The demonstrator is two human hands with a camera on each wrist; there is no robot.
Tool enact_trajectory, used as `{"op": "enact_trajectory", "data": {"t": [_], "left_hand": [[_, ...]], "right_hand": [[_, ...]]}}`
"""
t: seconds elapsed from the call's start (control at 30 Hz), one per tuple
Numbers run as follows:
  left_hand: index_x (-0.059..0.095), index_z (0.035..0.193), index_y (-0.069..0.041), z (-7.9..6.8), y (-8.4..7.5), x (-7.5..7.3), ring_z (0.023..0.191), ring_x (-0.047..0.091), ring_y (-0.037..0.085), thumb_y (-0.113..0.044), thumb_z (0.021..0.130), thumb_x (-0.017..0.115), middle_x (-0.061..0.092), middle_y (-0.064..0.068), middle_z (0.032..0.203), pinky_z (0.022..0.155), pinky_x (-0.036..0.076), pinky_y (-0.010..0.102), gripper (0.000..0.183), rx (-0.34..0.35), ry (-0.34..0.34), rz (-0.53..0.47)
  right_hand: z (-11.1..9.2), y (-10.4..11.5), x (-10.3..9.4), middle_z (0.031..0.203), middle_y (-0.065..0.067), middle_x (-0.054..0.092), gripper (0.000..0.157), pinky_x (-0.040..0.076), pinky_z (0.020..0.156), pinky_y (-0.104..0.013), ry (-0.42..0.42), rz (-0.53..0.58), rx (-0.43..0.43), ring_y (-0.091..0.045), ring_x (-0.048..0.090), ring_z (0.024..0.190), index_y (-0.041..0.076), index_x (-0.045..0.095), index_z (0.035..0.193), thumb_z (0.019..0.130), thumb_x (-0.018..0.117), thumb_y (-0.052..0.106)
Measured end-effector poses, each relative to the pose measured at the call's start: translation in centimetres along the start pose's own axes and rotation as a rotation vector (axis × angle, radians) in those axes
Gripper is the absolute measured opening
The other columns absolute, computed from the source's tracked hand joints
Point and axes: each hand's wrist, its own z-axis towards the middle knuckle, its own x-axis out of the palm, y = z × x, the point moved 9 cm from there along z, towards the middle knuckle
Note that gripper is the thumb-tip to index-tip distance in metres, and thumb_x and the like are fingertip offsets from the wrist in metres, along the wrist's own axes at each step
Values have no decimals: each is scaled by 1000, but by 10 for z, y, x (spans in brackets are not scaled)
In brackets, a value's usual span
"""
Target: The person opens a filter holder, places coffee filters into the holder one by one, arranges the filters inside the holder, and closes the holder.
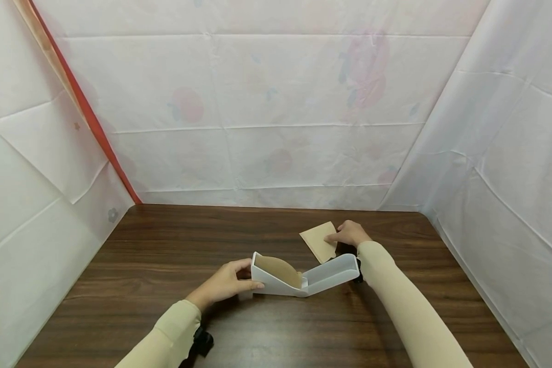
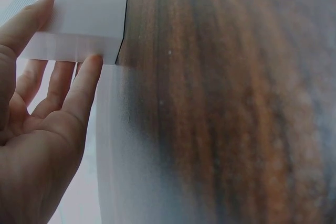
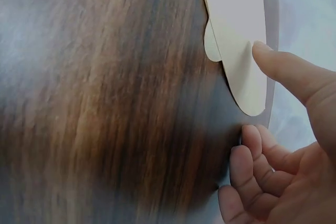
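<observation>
A white plastic box [image 1: 280,282] stands on the table with its hinged lid [image 1: 332,273] swung out to the right. Brown paper coffee filters [image 1: 278,270] with a curved top edge show inside it. My left hand [image 1: 227,283] grips the box's left end, thumb along the near side and fingers at the end; the left wrist view shows this hold on the box [image 2: 86,11]. Behind the lid, a tan filter paper [image 1: 319,240] lies flat. My right hand [image 1: 349,233] touches its right edge with the thumb, the other fingers loosely bent off the paper [image 3: 236,40].
The dark wood-grain table [image 1: 165,240] carries these things. A pale patterned sheet [image 1: 267,102] hangs behind it, with more sheeting at both sides. A red strip [image 1: 92,120] runs down the left corner. Black wrist gear [image 1: 204,341] shows by the left sleeve.
</observation>
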Motion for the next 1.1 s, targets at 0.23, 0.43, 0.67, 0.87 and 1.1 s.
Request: {"op": "enact_trajectory", "data": {"t": [0.23, 0.43, 0.67, 0.87, 1.1], "left_hand": [[66, 123, -8, -1, -1, 1, 97, 67, 21, -21, 87, 81, 71, 4, 106, 79, 55, 31, 41, -5, 5, -17], [66, 123, -9, 0, 2, 1, 97, 67, 20, -23, 87, 81, 71, 2, 105, 79, 55, 31, 41, -7, 7, -12], [65, 124, -8, 0, 2, 1, 99, 67, 22, -21, 87, 81, 70, 3, 107, 80, 55, 31, 42, 2, 9, -17], [65, 124, -8, -1, -2, 1, 99, 66, 23, -19, 87, 81, 70, 4, 106, 79, 54, 30, 41, -4, 8, -24], [66, 122, -9, -1, -3, 1, 98, 66, 22, -21, 87, 81, 70, 3, 106, 80, 54, 30, 40, -11, 8, -11]], "right_hand": [[6, 3, 2, 124, -26, 62, 66, 49, 91, -48, 21, -16, 22, -39, 59, 110, -11, 59, 126, 85, 80, 36], [9, 2, 1, 122, -23, 64, 61, 51, 90, -46, 22, -6, 42, -35, 61, 108, -11, 61, 123, 84, 81, 30], [10, 2, 2, 123, -23, 63, 61, 50, 91, -48, 34, 7, 50, -38, 60, 110, -10, 59, 126, 84, 81, 29], [8, 5, 1, 127, -24, 60, 62, 48, 95, -49, 40, 18, 51, -39, 57, 115, -11, 57, 129, 85, 80, 27], [6, 6, 2, 131, -26, 58, 64, 46, 97, -51, 47, 18, 22, -40, 55, 120, -13, 54, 132, 87, 78, 26]]}}
